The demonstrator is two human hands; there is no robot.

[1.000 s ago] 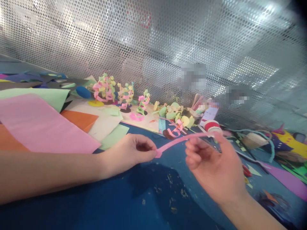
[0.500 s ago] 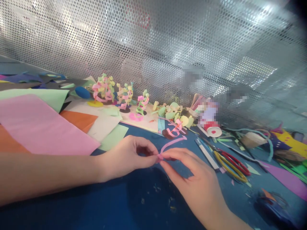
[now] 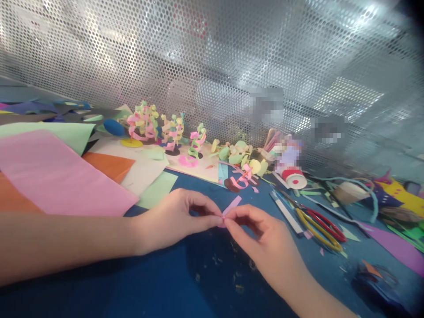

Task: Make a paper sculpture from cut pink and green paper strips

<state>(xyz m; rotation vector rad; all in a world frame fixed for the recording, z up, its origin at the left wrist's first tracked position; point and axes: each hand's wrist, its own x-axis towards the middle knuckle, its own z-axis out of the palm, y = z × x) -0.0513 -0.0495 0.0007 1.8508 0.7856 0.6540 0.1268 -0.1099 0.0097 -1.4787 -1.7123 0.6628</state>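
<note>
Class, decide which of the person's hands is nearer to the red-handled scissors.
Right. The right hand is left of the red-handled scissors, not touching them; the left hand is farther left, meeting it at the pink strip.

The thin strip (image 3: 232, 205) is of matt paper. At nine o'clock, the pink sheet (image 3: 62, 176) is smooth paper; at twelve, the perforated screen (image 3: 212, 57) looks like shiny metal.

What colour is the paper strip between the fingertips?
Pink: the paper strip shows best in the head view.
</note>
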